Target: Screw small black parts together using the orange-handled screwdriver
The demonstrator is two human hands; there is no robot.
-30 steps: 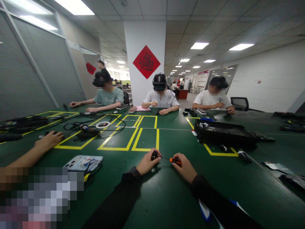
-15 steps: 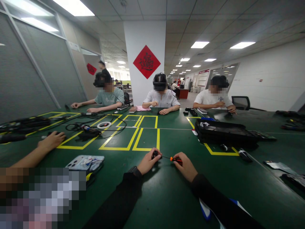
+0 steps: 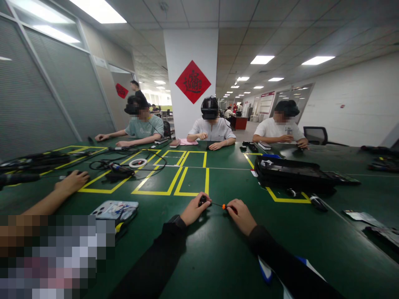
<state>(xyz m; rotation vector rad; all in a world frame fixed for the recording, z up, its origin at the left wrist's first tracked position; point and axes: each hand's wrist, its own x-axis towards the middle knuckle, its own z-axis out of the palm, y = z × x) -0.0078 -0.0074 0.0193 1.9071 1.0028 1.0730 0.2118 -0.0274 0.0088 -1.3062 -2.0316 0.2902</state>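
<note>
Rolled further over the screwdriver (image 3: 224,207), the right hand (image 3: 241,216) now hides most of its handle, gripped in curled fingers; probably a turn is underway. Opposite, the left hand (image 3: 193,211) pinches a small black part (image 3: 203,199) at the shaft's tip, over the table (image 3: 218,257).

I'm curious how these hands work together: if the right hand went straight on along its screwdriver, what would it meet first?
Probably the small black part in the left hand; the screwdriver points there, though depth is unclear.
</note>
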